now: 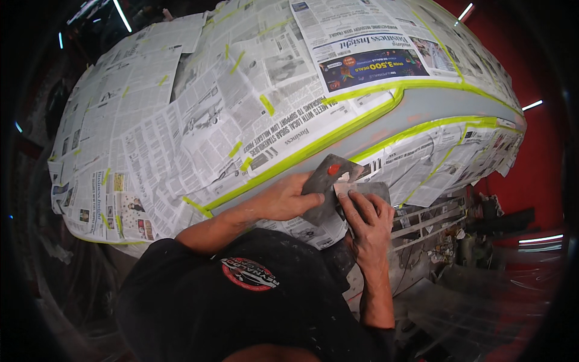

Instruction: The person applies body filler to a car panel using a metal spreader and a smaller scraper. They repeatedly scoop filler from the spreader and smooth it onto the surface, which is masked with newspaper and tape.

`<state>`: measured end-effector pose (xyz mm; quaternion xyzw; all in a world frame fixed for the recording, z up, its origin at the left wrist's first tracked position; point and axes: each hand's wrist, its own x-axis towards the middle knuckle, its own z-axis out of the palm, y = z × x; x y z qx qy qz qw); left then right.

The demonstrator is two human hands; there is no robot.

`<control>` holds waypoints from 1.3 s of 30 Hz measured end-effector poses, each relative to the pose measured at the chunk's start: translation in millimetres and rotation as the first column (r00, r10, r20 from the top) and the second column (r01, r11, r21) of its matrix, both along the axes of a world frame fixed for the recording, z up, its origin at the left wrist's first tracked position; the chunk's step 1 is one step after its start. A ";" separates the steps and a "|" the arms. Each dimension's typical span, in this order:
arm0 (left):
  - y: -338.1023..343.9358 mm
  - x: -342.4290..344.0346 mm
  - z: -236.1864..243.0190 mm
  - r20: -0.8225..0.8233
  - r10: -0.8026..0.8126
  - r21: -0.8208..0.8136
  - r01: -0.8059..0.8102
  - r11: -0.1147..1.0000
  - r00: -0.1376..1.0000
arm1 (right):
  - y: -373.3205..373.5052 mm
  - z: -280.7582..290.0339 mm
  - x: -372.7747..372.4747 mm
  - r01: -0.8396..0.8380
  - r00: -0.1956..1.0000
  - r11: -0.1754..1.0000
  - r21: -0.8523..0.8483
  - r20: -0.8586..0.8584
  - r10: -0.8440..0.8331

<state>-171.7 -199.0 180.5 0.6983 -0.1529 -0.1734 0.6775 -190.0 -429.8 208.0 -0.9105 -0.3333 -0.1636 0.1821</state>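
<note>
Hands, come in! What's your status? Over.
Left hand: gripping dark plate. Right hand: gripping grey flat tool. Red blob on plate. Nothing seen blocking either.

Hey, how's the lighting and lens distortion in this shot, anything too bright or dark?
Head view: light tubes glow white near the edges; head view: fisheye leaves a black, rounded border; head view: the shirt is dark, while the newspaper is brighter.

we saw bold black headlines and small print on the newspaper sheets (129,145), a blue masthead (371,43) farther off, yellow and white lettering with numerals on a dark blue advertisement (338,75) below it, and, near us, a lettered round red-and-white emblem (241,274) on the black shirt (181,301).
</note>
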 end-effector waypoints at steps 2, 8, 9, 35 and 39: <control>-1.4 2.2 1.2 -0.006 0.005 0.072 -0.005 0.997 1.000 | -3.3 -2.2 3.0 -0.014 0.999 1.000 -0.011 -0.045 0.014; -0.8 8.4 -5.5 -0.064 0.189 -0.253 -0.199 0.947 0.980 | -40.0 25.5 15.3 -0.193 0.854 0.978 -0.073 -0.503 0.131; 4.4 12.9 -4.3 -0.151 0.200 -0.352 -0.242 0.904 0.968 | -50.4 25.6 15.6 -0.159 0.854 0.987 -0.038 -0.506 0.118; -26.8 -1.2 -1.0 -0.241 -0.118 -0.423 0.005 0.906 0.963 | -33.8 29.5 -17.7 0.144 0.978 0.990 -0.007 0.152 -0.141; -29.2 -9.7 -9.6 -0.243 -0.142 -0.368 0.044 0.929 0.960 | -14.5 42.2 -12.6 0.098 0.991 0.982 -0.162 0.105 -0.082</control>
